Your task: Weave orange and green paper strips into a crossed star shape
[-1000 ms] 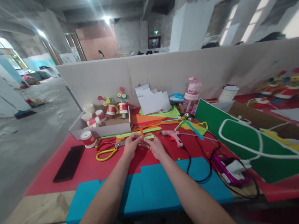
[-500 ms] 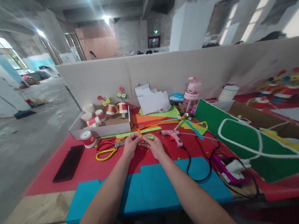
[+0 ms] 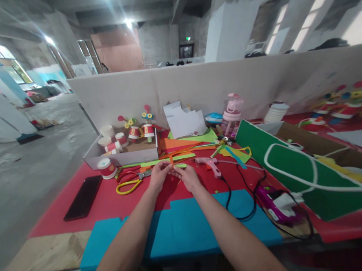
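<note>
My left hand (image 3: 159,174) and my right hand (image 3: 187,177) meet above the red tabletop, fingers pinched together. An orange paper strip (image 3: 171,159) stands up between the fingertips. It crosses a light green paper strip (image 3: 181,166), whose end sticks out over my right fingers. Where the strips meet is partly hidden by my fingers. Left of my left hand lie yellow-handled scissors (image 3: 129,187) and red-handled pliers (image 3: 145,174). A pink glue gun (image 3: 209,165) rests on the table to the right of my right hand.
A white box (image 3: 121,158) holds paper cups and two cup figures; a paper cup (image 3: 106,168) and a phone (image 3: 84,198) are nearby. Blue sheets (image 3: 186,229) cover the front edge. On the right are black cable, a purple power strip (image 3: 275,207) and a green board (image 3: 265,167).
The orange strip has shifted slightly to the right and stands more upright between my fingertips. Both hands stay almost in place.
</note>
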`<state>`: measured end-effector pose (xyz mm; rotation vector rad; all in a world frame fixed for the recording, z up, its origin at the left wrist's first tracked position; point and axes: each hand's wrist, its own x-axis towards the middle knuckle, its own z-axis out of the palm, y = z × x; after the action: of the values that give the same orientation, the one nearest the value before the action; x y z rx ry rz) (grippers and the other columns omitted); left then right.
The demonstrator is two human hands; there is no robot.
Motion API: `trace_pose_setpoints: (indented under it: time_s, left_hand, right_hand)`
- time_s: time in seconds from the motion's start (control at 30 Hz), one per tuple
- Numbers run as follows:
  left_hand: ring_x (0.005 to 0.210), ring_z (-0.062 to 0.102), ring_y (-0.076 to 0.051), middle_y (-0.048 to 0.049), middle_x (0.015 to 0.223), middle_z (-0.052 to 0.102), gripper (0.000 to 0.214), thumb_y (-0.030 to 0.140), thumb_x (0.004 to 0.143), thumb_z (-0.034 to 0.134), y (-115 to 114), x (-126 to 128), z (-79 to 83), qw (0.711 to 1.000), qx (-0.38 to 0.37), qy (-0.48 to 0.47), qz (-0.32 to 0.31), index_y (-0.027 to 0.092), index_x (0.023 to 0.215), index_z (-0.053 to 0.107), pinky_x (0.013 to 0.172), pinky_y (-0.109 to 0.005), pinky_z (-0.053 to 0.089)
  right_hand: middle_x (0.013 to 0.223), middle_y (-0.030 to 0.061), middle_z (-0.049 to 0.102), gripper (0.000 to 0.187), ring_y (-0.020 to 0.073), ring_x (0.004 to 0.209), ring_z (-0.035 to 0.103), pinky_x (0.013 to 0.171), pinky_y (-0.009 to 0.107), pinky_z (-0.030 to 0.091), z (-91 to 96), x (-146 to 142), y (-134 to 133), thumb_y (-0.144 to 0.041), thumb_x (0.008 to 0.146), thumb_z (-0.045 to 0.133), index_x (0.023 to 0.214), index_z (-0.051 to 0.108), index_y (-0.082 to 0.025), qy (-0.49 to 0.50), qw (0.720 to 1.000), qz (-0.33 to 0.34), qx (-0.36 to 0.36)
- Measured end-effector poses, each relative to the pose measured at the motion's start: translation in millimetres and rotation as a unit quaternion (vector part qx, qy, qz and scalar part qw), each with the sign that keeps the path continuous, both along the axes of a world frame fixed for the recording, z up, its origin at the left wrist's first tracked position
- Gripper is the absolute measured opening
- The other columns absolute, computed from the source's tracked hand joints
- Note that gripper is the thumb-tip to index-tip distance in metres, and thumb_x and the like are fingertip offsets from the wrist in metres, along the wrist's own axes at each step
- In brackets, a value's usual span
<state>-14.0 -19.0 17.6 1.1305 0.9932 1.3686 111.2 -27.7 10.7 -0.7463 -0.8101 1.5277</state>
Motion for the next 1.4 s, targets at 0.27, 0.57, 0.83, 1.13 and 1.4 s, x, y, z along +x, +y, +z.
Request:
trace_pose_setpoints:
  time_s: [0.27, 0.57, 0.83, 1.13, 1.4]
  left_hand:
    - [0.059, 0.057, -0.011, -0.0035, 0.069, 0.066, 0.027, 0.035, 0.062, 0.077, 1.0, -1.7, -4.0, 0.999, -0.016, 0.029, -0.005, 0.013, 0.075, 0.068, 0.059, -0.023, 0.043]
    - [0.053, 0.05, -0.009, -0.0018, 0.062, 0.062, 0.028, 0.037, 0.062, 0.078, -0.4, -0.6, -0.7, 1.0, -0.017, 0.011, -0.015, 0.013, 0.071, 0.067, 0.054, -0.021, 0.038]
    - [0.051, 0.046, -0.007, 0.0016, 0.059, 0.056, 0.026, 0.033, 0.06, 0.08, -0.5, -3.9, 3.1, 0.998, -0.027, -0.051, -0.038, 0.013, 0.069, 0.065, 0.052, -0.021, 0.034]
    - [0.052, 0.049, -0.008, -0.0013, 0.062, 0.062, 0.024, 0.032, 0.063, 0.078, 2.9, -3.5, -5.3, 0.998, -0.019, -0.033, -0.048, 0.013, 0.073, 0.068, 0.054, -0.021, 0.037]
    - [0.05, 0.05, -0.008, -0.0013, 0.06, 0.062, 0.026, 0.03, 0.057, 0.081, 2.9, -2.3, -5.1, 0.999, -0.031, -0.032, -0.027, 0.012, 0.072, 0.069, 0.051, -0.021, 0.037]
  right_hand:
    - [0.075, 0.0035, 0.072, 0.034, 0.0163, 0.071, 0.068, 0.079, 0.034, 0.055, -6.4, -0.3, 4.6, -0.033, 0.055, 0.084, 0.079, 0.067, -0.016, -0.006, 1.0, -0.03, -0.008]
    - [0.072, 0.0016, 0.07, 0.036, 0.0153, 0.068, 0.066, 0.073, 0.032, 0.056, -2.0, 0.1, 2.9, -0.037, 0.056, 0.083, 0.08, 0.065, -0.017, -0.011, 0.999, -0.039, 0.006]
    - [0.063, -0.0006, 0.066, 0.025, 0.0119, 0.06, 0.063, 0.066, 0.027, 0.055, -4.7, 8.0, 8.1, -0.034, 0.063, 0.079, 0.073, 0.062, -0.018, 0.064, 0.996, -0.047, -0.041]
    - [0.073, -0.0005, 0.07, 0.034, 0.0122, 0.065, 0.065, 0.075, 0.03, 0.056, -2.1, 2.0, 3.6, -0.029, 0.056, 0.085, 0.082, 0.064, -0.019, 0.052, 0.998, 0.036, -0.007]
    - [0.077, 0.0007, 0.071, 0.037, 0.013, 0.068, 0.067, 0.075, 0.03, 0.056, -0.7, 0.9, 0.9, -0.035, 0.058, 0.084, 0.085, 0.064, -0.018, 0.004, 1.0, 0.023, 0.005]
